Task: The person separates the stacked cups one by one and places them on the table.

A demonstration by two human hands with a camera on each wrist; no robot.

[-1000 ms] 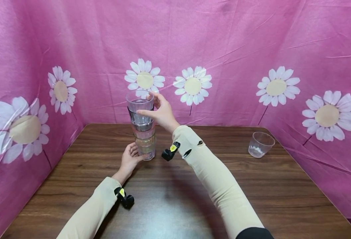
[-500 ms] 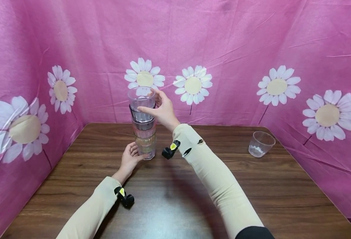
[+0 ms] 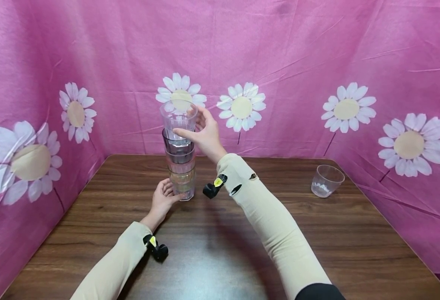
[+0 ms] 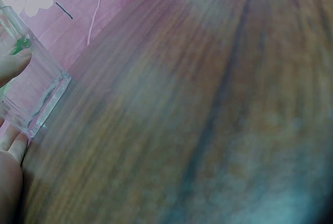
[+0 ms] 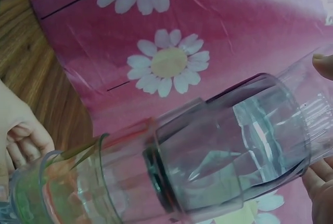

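A tall stack of nested plastic cups stands toward the back left of the table. From its top, my right hand [image 3: 207,135] grips a clear cup [image 3: 175,121], thumb in front and fingers behind. The base of that clear cup overlaps the mouth of the dark grey cup [image 3: 177,152] below. Under it show a pink cup [image 3: 181,167], a yellowish cup [image 3: 182,179] and a clear bottom cup [image 3: 189,192]. My left hand [image 3: 162,204] holds the bottom cup low down, its thumb across the front. In the left wrist view, the bottom cup's thick base [image 4: 52,102] sits at table level.
A single clear cup [image 3: 327,181] stands upright near the table's right edge. Pink cloth [image 3: 287,54] printed with white daisies hangs behind and at both sides of the brown wooden table [image 3: 212,250].
My right hand has risen, drawing the top clear cup upward so more of it shows above the dark grey cup. The left hand has stayed at the stack's base.
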